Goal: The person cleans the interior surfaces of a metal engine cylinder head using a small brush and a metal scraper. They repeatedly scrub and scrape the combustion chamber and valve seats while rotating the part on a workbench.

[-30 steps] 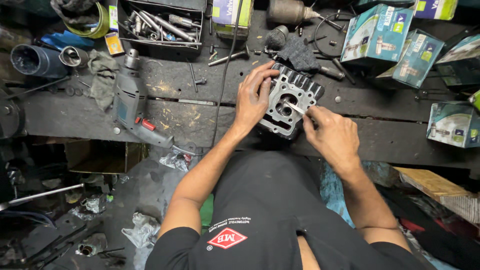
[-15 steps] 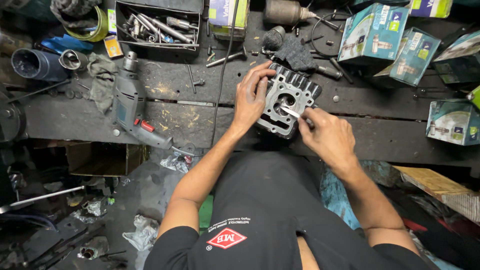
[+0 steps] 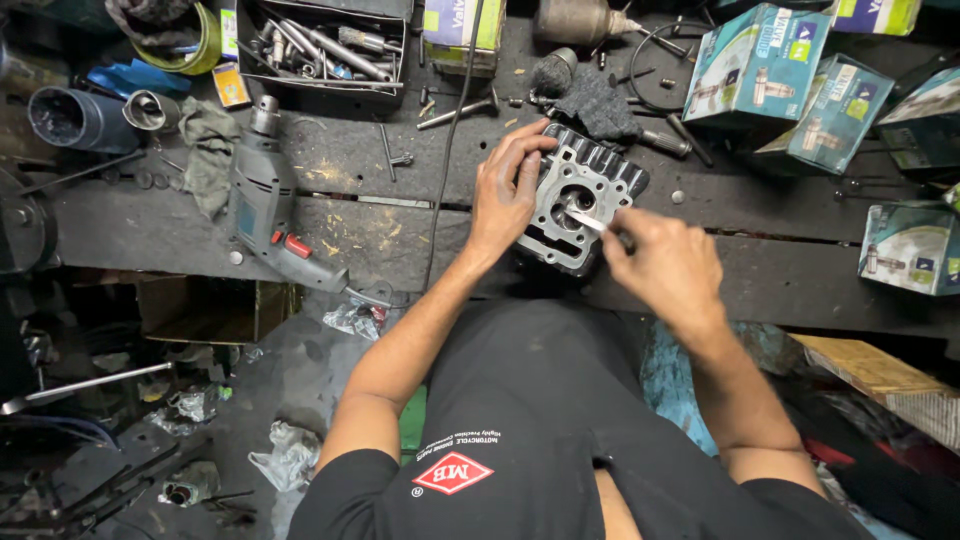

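Observation:
A grey finned metal engine cylinder block [image 3: 590,180] with a round bore lies tilted on the dark workbench [image 3: 400,220]. My left hand [image 3: 505,195] grips its left side, fingers curled over the top edge. My right hand [image 3: 665,265] sits at the block's lower right and pinches a thin pale strip [image 3: 585,220], whose tip reaches into the bore. I cannot tell what the strip is made of.
A grey electric drill [image 3: 265,205] lies to the left, its cord [image 3: 450,130] running up past my left hand. A tray of tools [image 3: 325,45] stands at the back. Teal boxes [image 3: 760,65] crowd the right side. A dark rag [image 3: 595,105] lies behind the block.
My left hand shifted slightly on the block's left edge. My right hand moved the strip a little within the bore. The block stayed in place.

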